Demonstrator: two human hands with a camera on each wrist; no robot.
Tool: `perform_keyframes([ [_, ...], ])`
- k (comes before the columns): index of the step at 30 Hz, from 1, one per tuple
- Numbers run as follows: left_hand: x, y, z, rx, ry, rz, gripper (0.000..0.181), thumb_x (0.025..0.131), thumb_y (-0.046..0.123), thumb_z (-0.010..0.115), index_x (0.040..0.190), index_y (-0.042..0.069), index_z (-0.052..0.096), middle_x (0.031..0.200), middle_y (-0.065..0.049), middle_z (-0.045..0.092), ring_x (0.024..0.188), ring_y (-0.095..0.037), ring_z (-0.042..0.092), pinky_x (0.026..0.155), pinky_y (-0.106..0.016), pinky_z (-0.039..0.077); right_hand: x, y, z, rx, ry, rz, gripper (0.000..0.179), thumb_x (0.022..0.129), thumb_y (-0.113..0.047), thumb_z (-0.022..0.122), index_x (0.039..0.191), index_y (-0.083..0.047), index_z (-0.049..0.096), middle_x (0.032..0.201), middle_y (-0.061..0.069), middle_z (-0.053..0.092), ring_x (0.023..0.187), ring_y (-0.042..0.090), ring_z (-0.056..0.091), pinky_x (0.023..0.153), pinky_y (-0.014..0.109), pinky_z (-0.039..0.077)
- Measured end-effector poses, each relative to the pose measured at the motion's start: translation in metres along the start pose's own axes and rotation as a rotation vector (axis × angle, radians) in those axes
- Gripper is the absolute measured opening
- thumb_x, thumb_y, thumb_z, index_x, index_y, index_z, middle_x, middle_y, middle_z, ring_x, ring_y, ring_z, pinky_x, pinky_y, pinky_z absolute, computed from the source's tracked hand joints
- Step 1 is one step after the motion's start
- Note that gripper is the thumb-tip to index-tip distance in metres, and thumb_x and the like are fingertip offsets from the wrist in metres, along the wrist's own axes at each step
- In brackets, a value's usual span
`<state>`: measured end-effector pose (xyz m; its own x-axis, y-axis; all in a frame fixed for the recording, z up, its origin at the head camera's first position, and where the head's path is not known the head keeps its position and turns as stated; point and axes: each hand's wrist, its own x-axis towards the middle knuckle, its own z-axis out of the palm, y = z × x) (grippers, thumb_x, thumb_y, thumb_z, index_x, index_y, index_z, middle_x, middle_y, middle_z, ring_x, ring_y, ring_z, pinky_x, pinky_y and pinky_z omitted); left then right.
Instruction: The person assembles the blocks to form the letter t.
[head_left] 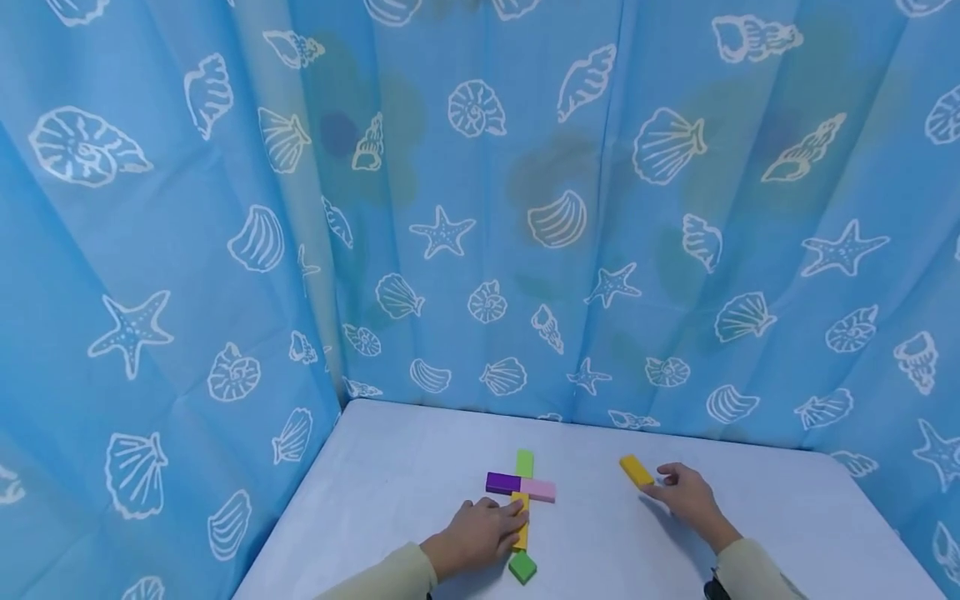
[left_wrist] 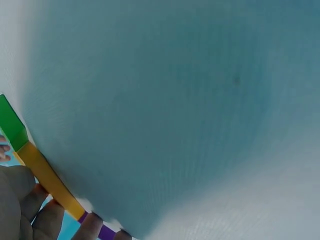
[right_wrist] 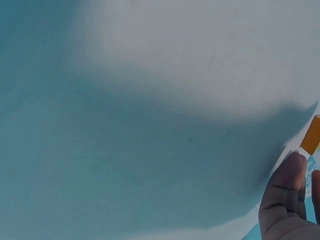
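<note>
On the white table, my left hand (head_left: 477, 533) rests its fingers on a yellow block (head_left: 522, 537), with part of that block hidden beneath them. A green block (head_left: 522, 567) touches its near end. Beyond its far end, a purple block (head_left: 503, 482) and a pink block (head_left: 538, 489) lie end to end, and a light green block (head_left: 525, 462) stands out behind them. Farther right lies a second yellow block (head_left: 636, 471). My right hand (head_left: 690, 500) is beside its near end, fingers loosely bent; the right wrist view shows a gap between fingertips and yellow block (right_wrist: 312, 136).
The white table (head_left: 420, 442) ends at a blue curtain (head_left: 465, 350) with white shell and starfish prints, which runs along the back and the left side. Pale sleeves cover both forearms, and something dark shows at the right wrist.
</note>
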<state>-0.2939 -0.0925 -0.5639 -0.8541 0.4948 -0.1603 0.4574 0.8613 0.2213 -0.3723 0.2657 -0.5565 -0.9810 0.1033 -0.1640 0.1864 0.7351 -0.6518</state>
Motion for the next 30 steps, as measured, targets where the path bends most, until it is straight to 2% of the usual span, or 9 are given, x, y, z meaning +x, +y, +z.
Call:
perform_keyframes([
  [7, -0.005, 0.0, -0.002, -0.014, -0.015, -0.006, 0.042, 0.102, 0.042, 0.05, 0.144, 0.039, 0.047, 0.153, 0.02, 0.041, 0.126, -0.019, 0.054, 0.101, -0.061, 0.045, 0.002, -0.004, 0.01, 0.026, 0.003, 0.043, 0.062, 0.087, -0.028, 0.075, 0.129, 0.01, 0.05, 0.119, 0.033, 0.055, 0.096, 0.034, 0.056, 0.085, 0.044, 0.055],
  [13, -0.008, 0.003, -0.003, -0.001, -0.013, -0.002, 0.043, 0.102, 0.041, 0.05, 0.145, 0.039, 0.046, 0.153, 0.02, 0.041, 0.127, -0.019, 0.054, 0.101, -0.061, 0.045, 0.003, -0.006, 0.014, 0.028, 0.0, 0.037, 0.062, 0.088, -0.026, 0.074, 0.131, 0.01, 0.048, 0.12, 0.033, 0.054, 0.096, 0.035, 0.057, 0.087, 0.045, 0.056],
  [23, -0.004, 0.005, -0.009, 0.009, -0.001, -0.006, 0.044, 0.102, 0.042, 0.052, 0.145, 0.038, 0.046, 0.153, 0.02, 0.041, 0.127, -0.021, 0.054, 0.102, -0.061, 0.045, 0.008, -0.012, 0.013, 0.052, 0.008, 0.054, 0.061, 0.091, -0.025, 0.07, 0.132, 0.012, 0.046, 0.127, 0.036, 0.049, 0.106, 0.042, 0.051, 0.101, 0.056, 0.047],
  [30, -0.004, 0.003, -0.007, 0.011, -0.009, -0.013, 0.045, 0.102, 0.041, 0.051, 0.146, 0.038, 0.045, 0.154, 0.019, 0.04, 0.127, -0.021, 0.054, 0.101, -0.06, 0.046, 0.012, -0.016, 0.023, 0.017, 0.019, 0.045, 0.053, 0.092, -0.018, 0.068, 0.129, 0.015, 0.05, 0.125, 0.035, 0.052, 0.104, 0.041, 0.05, 0.102, 0.056, 0.046],
])
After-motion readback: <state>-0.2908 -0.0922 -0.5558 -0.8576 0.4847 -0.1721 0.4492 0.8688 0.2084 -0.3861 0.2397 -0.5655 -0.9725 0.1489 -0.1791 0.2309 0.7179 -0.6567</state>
